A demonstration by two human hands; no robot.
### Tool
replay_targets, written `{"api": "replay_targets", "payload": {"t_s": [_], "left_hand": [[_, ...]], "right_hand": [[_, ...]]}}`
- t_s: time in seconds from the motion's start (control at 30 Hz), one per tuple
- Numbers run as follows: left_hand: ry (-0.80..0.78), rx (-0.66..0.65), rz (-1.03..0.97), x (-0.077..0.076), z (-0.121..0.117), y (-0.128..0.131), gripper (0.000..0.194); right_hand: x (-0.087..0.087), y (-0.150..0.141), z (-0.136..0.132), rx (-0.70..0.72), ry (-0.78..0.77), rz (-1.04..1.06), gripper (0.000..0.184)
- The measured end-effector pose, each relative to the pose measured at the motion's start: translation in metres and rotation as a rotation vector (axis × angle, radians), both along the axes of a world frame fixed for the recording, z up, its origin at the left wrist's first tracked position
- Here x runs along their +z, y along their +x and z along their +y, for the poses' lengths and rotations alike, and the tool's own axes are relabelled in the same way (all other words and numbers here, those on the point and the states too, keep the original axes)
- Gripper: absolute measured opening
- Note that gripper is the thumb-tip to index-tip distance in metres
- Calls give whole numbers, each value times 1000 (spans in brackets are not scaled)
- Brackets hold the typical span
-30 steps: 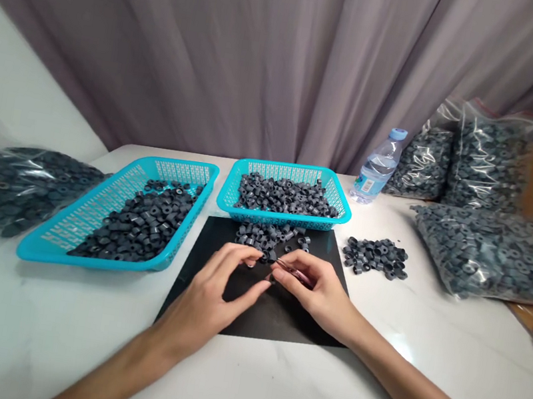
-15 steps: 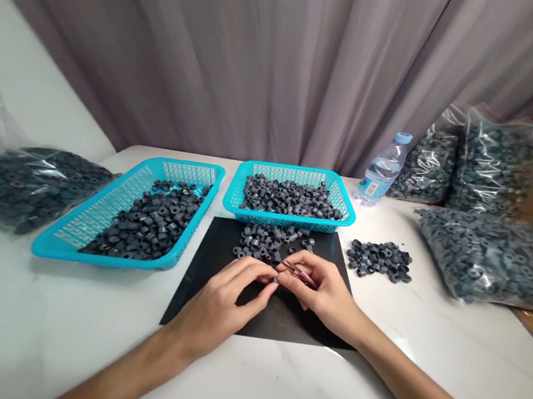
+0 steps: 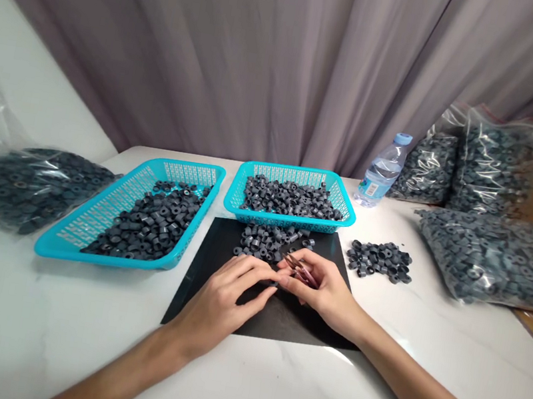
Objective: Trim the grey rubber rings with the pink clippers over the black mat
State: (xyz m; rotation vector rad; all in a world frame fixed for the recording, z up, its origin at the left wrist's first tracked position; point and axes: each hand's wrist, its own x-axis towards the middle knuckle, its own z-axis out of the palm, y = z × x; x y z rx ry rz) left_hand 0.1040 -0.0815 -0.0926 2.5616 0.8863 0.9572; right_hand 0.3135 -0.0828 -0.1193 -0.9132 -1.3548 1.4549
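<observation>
Over the black mat [image 3: 202, 284], my left hand [image 3: 236, 296] is closed, thumb and fingertips pinching a small dark grey piece that they mostly cover. Tweezers [image 3: 304, 273] with a pinkish metal look rest in my right hand [image 3: 320, 289], which is closed around them, their tips pointing up and left. The fingertips of both hands meet at the small piece. Just beyond them, a pile of dark grey plastic rings [image 3: 262, 243] lies on the far part of the mat.
Behind the mat stands a blue basket [image 3: 288, 222] of rings, with another blue basket [image 3: 109, 261] to the left. A small ring heap [image 3: 378, 260], a water bottle [image 3: 382, 174] and filled clear bags [image 3: 500, 260] are on the right. Another bag [image 3: 51, 185] lies far left.
My left fingers have closed in and moved right to meet my right fingertips. The tweezers have shifted slightly within my right hand. The view has swung a little left.
</observation>
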Motion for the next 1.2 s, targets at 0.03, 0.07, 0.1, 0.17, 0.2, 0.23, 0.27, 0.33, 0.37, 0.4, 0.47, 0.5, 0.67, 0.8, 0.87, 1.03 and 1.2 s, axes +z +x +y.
{"api": "replay_targets", "payload": {"t_s": [0.03, 0.07, 0.1, 0.17, 0.2, 0.23, 0.27, 0.33, 0.37, 0.4, 0.47, 0.5, 0.67, 0.8, 0.87, 1.03, 1.2], "left_hand": [[0, -4, -1, 0, 0, 0, 19], [-2, -6, -6, -1, 0, 0, 19], [-7, -4, -14, -1, 0, -1, 19], [-28, 2, -28, -3, 0, -2, 19], [-44, 4, -34, -4, 0, -3, 20], [-62, 7, -36, -5, 0, -3, 20], [-79, 11, -37, -5, 0, -4, 21], [-107, 11, -42, -5, 1, -5, 22], [-112, 11, -50, -5, 1, -4, 23], [-112, 8, -60, -4, 1, -4, 24], [-104, 10, -79, -4, 1, -3, 24], [-101, 13, -83, -4, 1, -3, 23], [-118, 26, -66, -6, 1, -4, 21], [-124, 18, -40, -5, 1, -5, 22], [-140, 6, -14, -3, 1, -5, 22], [-193, 7, -33, 0, 3, -4, 24], [-322, 82, -163, -1, 6, -2, 12]], "right_hand": [[0, 0, 0, 0, 3, 1, 32], [0, 0, 0, -3, 6, -1, 32], [1, 0, 0, -8, 9, -5, 32], [2, 0, -1, -26, 12, -17, 32], [2, 0, -1, -32, 11, -24, 32], [2, 0, -1, -35, 10, -30, 32], [2, 0, -1, -34, 9, -35, 32], [2, 1, -1, -27, 9, -40, 32], [2, 1, -1, -23, 9, -39, 32], [2, 1, -1, -21, 7, -38, 32], [1, 1, -1, -19, 6, -31, 33], [1, 1, 0, -17, 7, -22, 33], [-3, 1, 2, -12, 11, 21, 32], [-5, 1, 1, -14, 20, 12, 33], [-3, 1, 0, -21, 23, 9, 34], [2, 1, -2, -46, 37, -45, 32], [5, 1, -1, -149, 130, -126, 33]]}}
